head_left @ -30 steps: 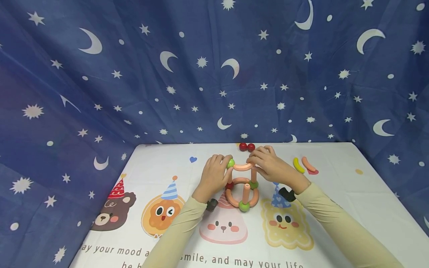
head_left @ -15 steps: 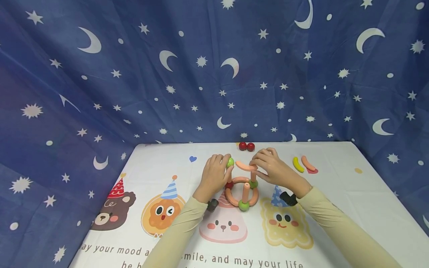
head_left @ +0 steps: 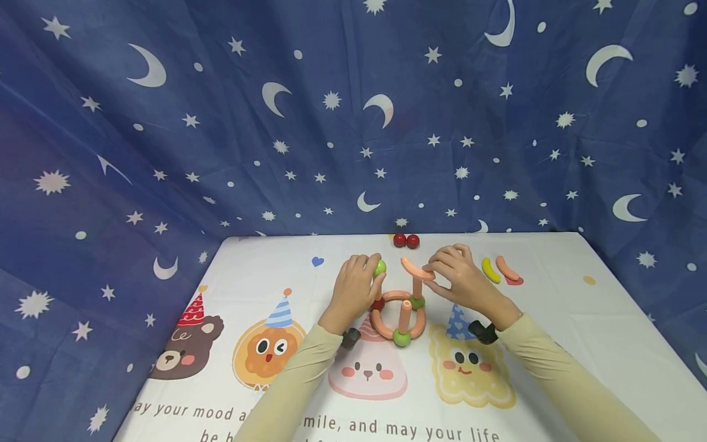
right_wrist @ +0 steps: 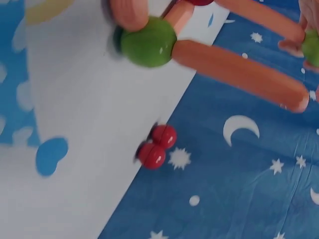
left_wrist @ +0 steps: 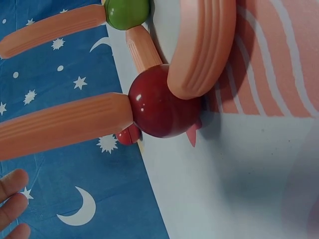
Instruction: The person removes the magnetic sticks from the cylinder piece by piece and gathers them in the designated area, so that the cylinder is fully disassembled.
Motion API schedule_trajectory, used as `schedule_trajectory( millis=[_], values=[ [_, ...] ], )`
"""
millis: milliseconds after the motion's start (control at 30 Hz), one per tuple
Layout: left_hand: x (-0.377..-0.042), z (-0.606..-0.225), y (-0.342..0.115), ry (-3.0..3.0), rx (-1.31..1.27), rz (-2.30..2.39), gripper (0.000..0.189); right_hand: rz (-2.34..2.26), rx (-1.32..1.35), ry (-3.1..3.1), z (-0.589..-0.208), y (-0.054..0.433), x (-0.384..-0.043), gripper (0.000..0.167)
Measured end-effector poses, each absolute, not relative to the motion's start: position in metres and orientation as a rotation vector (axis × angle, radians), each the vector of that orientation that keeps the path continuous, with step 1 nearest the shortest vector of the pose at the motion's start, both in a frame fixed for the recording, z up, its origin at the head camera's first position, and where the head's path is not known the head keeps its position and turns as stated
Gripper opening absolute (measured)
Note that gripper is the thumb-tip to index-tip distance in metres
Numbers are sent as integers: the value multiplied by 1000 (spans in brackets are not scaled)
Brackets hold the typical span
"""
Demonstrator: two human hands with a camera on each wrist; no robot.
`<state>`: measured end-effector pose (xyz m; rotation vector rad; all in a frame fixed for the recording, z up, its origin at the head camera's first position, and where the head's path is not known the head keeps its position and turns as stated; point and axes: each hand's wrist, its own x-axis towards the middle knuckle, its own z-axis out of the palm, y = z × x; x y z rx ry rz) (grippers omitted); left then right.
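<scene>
My left hand holds a green ball on top of the left upright orange rod, which rises from a red ball. My right hand pinches one end of a curved orange rod, its other end free and tilted upward. Behind that piece stands another upright rod on a green ball; whether the two touch I cannot tell. Below, curved rods form a ring on the table, joined by balls. A third upright rod stands at its front on a green ball.
Two red balls lie side by side near the table's back edge. To the right are a short yellow curved rod and an orange curved rod. A blue star-print curtain hangs behind the printed white tablecloth.
The curved rod has come away from the green ball at the left. My right hand has drawn it rightward, and its free end has tilted up. My left hand has stayed in place.
</scene>
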<state>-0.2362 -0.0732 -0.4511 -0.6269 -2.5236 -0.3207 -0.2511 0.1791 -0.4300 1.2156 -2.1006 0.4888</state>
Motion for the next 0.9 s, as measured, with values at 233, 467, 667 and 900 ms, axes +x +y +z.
schedule_trajectory(
  millis=[233,467,667,900],
  values=[
    [-236,-451,-72,-2518,-627,-318,35,495,1145,-2079,-431,205,-255,39],
    [-235,-451,-72,-2511,-631,-332,35,440,1079,-2100,-436,233,-255,43],
    [-235,-451,-71,-2522,-624,-336,35,407,1028,-2129,-438,255,-257,47],
    [-235,-451,-72,-2518,-630,-335,35,351,965,-2145,-444,280,-262,55]
  ],
)
